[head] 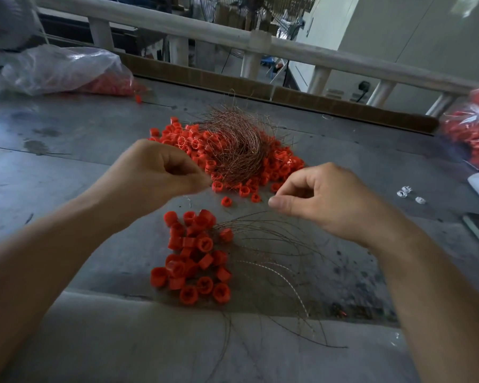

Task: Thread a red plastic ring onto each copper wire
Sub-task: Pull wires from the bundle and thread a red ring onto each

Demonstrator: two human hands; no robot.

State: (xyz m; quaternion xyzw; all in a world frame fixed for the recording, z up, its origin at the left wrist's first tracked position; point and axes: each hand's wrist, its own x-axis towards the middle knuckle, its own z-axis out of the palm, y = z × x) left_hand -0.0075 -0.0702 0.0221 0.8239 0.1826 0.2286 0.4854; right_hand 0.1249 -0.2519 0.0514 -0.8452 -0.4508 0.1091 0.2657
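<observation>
A loose heap of red plastic rings (282,164) lies mid-table with a tangle of copper wires (241,150) on top of it. Closer to me sits a second cluster of red rings (194,258), and its wires (274,244) fan out to the right. My left hand (161,172) hovers at the near edge of the far heap, fingers curled, fingertips pinching a thin wire whose end shows just below them. My right hand (318,200) hovers opposite, thumb pressed to forefinger. Anything between them is too fine to see.
Clear plastic bags of red rings lie at the back left (67,70) and at the right edge (476,128). A few small white parts (404,192) lie right of my right hand. A cardboard strip (288,95) and a white railing (233,37) border the grey table's far side.
</observation>
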